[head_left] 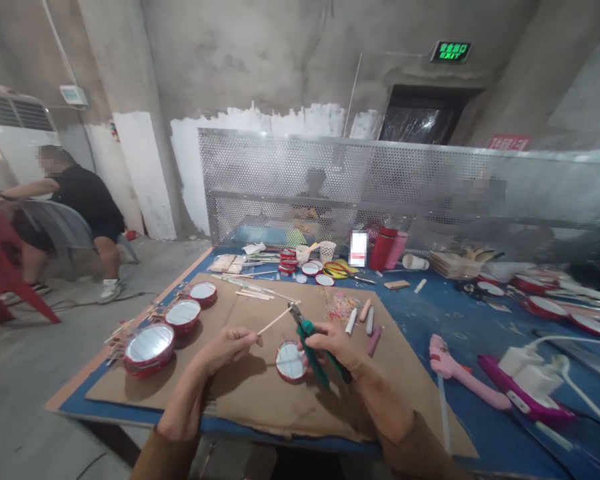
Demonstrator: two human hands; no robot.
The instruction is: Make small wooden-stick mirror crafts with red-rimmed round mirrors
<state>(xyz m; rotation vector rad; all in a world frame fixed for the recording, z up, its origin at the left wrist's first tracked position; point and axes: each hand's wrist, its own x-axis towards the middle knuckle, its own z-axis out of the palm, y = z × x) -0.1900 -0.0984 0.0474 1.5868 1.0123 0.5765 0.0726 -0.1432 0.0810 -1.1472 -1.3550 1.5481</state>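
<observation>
Head view: by left hand (235, 348), thin wooden stick (274, 322) is pinched, far end at jaws of green-handled cutters (306, 328) gripped in right hand (327, 343); should be held steady, square to blades. 1 red-rimmed drum (289, 361) beneath, on cardboard (245, 403).

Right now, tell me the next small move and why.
Perhaps squeeze the green-handled pliers: their handles stand apart in the right hand, and their jaws sit at the far end of the thin wooden stick that the left hand holds.
</observation>
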